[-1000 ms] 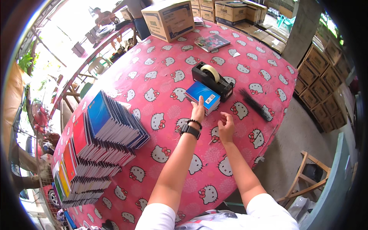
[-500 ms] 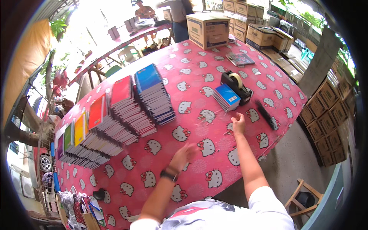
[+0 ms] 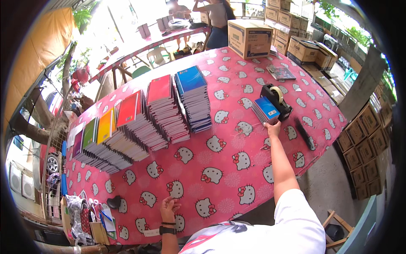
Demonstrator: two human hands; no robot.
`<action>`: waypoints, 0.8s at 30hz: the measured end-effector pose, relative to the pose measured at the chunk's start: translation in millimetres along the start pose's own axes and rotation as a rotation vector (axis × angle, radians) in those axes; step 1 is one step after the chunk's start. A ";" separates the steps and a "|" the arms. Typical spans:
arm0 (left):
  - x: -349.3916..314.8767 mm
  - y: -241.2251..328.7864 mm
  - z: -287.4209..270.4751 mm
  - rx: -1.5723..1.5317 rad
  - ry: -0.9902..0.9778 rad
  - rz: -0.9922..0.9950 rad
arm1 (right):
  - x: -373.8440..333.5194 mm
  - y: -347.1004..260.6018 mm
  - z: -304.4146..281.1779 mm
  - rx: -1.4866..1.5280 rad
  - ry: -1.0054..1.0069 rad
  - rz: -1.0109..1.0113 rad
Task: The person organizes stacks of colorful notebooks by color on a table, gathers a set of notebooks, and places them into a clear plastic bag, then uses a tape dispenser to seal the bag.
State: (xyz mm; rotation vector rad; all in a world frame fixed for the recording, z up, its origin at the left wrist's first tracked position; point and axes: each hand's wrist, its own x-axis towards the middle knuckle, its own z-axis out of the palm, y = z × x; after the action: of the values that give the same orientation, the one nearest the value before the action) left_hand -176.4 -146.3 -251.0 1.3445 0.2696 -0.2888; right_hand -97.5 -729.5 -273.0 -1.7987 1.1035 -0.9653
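My right hand [image 3: 273,128] reaches to a short stack of small blue notebooks [image 3: 266,109], its fingers closed on the stack's near edge. That stack leans against a black tape dispenser [image 3: 285,110] with a roll of clear tape. My left hand [image 3: 170,206], with a dark watch at the wrist, is held above the near side of the table, fingers loosely apart and nothing in them. Tall stacks of spiral notebooks stand in a row at the left: blue [image 3: 191,79], two red ones [image 3: 159,88], yellow [image 3: 105,126], green [image 3: 89,133] and purple [image 3: 78,143].
A pink patterned cloth [image 3: 228,144] covers the table. A black brush-like object [image 3: 305,134] lies at the right, a flat packet [image 3: 281,73] farther back, a cardboard box [image 3: 249,39] at the far edge. A pen holder [image 3: 95,220] stands near left. Two people are beyond.
My right hand has moved forward onto the small blue stack. My left hand has drawn back toward my body, away from the table's middle. The view has shifted left.
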 end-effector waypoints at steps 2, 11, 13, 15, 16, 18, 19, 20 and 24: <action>4.8 1.4 6.0 0.039 -0.012 -0.014 | 15.6 11.6 -9.2 -0.139 0.090 -0.152; 6.1 5.7 14.8 0.199 0.113 -0.004 | -0.3 0.2 -11.4 -0.404 0.045 -0.271; 5.5 3.6 17.4 0.223 0.144 0.035 | -7.8 -11.4 -8.5 -0.476 0.071 -0.265; 4.9 -0.5 19.1 0.236 0.155 0.066 | -8.9 -15.3 -10.7 -0.493 0.059 -0.211; 5.3 -2.1 19.0 0.233 0.158 0.070 | -9.5 -17.6 -10.4 -0.492 0.054 -0.195; 4.5 -4.0 21.9 0.215 0.166 0.080 | -7.2 -16.9 -10.0 -0.492 0.048 -0.186; 3.7 -4.8 22.2 0.214 0.168 0.083 | -8.1 -15.6 -11.3 -0.493 0.043 -0.189; 5.2 -3.0 23.2 0.208 0.173 0.097 | -5.6 -15.1 -9.0 -0.484 0.041 -0.200; 3.6 -0.4 24.3 0.187 0.192 0.117 | -6.8 -13.4 -6.4 -0.435 0.078 -0.253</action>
State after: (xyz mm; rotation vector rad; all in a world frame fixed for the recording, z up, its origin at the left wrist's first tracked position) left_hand -172.5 -170.4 -247.7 1.5692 0.3288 -0.0876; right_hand -101.2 -720.6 -259.7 -2.3129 1.2237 -1.0034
